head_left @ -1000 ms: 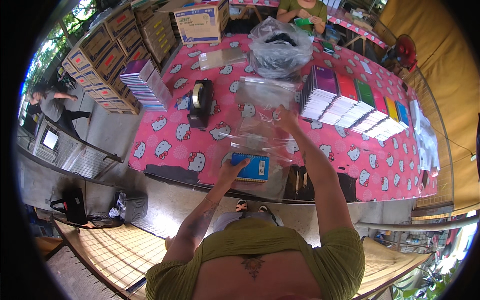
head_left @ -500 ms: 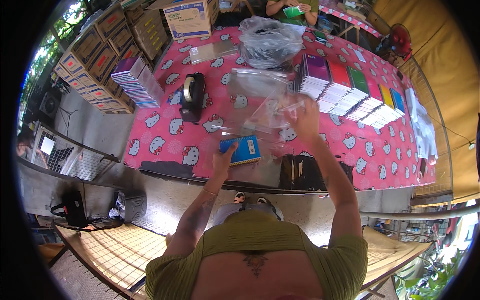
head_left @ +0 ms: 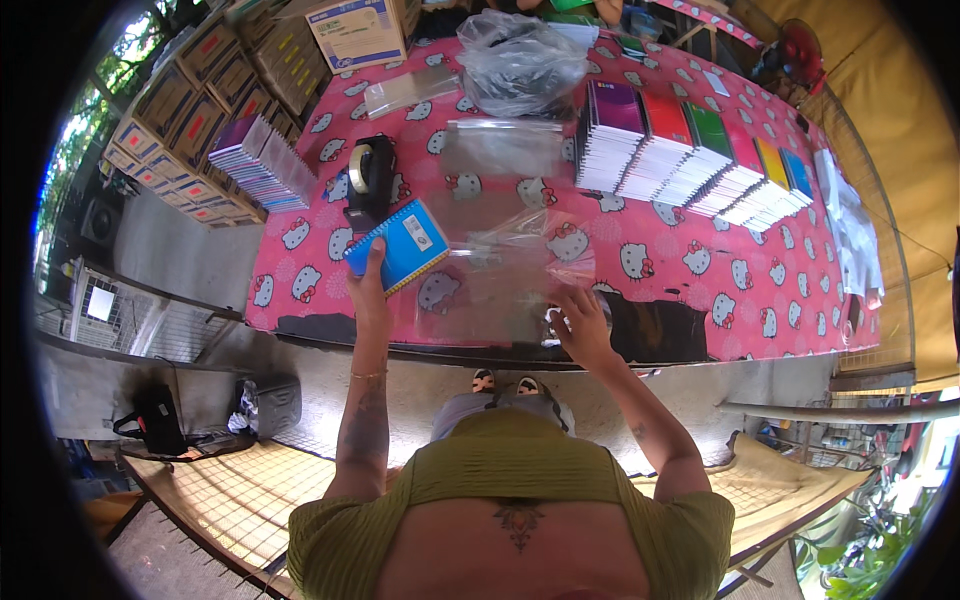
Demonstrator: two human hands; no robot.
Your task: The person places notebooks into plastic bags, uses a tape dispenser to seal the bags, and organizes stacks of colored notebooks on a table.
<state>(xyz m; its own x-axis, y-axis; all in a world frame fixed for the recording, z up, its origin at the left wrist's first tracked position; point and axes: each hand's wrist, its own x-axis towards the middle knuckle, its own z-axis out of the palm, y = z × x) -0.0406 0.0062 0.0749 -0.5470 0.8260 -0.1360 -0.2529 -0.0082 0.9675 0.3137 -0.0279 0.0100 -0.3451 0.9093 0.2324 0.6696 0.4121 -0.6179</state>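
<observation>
My left hand (head_left: 369, 280) grips a small bundle of blue spiral notebooks (head_left: 405, 244), tilted above the table's left middle. A light coil shows along its far edge and a yellow one along its near edge; a white label lies on the cover. At the front edge, my right hand (head_left: 582, 325) rests over clear plastic sleeves (head_left: 485, 300), fingers bent and apart. Whether its fingertips pinch a sleeve's edge is not plain. Beyond these lies another stack of clear plastic sleeves (head_left: 505, 150). A black tape dispenser (head_left: 368, 185) stands just past the notebooks.
Rows of colored spiral notebooks (head_left: 650, 150) stand at the right, and a purple-topped notebook stack (head_left: 262, 165) at the left. A crumpled clear plastic bag (head_left: 522, 65) sits at the back. Cardboard boxes (head_left: 195, 120) rise beyond the left edge. A co-worker's hands hold something green (head_left: 570, 4) across the table.
My left hand has lifted the blue notebooks leftward and tilted them. My right hand has come down from the loose plastic near the notebook rows to the table's front edge.
</observation>
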